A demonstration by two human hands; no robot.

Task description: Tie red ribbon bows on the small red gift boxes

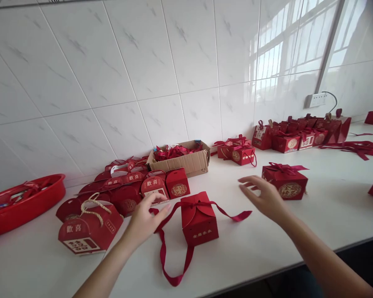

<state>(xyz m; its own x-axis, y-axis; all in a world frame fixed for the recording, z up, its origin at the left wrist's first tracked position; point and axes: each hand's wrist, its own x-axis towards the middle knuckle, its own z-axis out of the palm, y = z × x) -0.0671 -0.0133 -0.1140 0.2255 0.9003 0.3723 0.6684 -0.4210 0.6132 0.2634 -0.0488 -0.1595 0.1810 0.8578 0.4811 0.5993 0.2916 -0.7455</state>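
Note:
A red gift box [199, 223] with gold lettering stands on the white counter in front of me. Its dark red ribbon [216, 205] is crossed or knotted on top; one tail reaches right, and a long loop hangs down at the left onto the counter. My left hand [147, 217] hovers just left of the box, thumb and fingers apart, near the ribbon; whether it touches the ribbon I cannot tell. Right of the box, my right hand [262, 194] is raised with fingers spread and nothing in them. Behind it sits a red box with a tied bow [290, 186].
Red boxes with rope handles [91, 225] crowd the left. A cardboard carton [186, 163] of red ribbons stands by the wall, and a red basin [25, 207] lies far left. Finished-looking boxes [286, 142] and loose ribbons [357, 147] occupy the back right.

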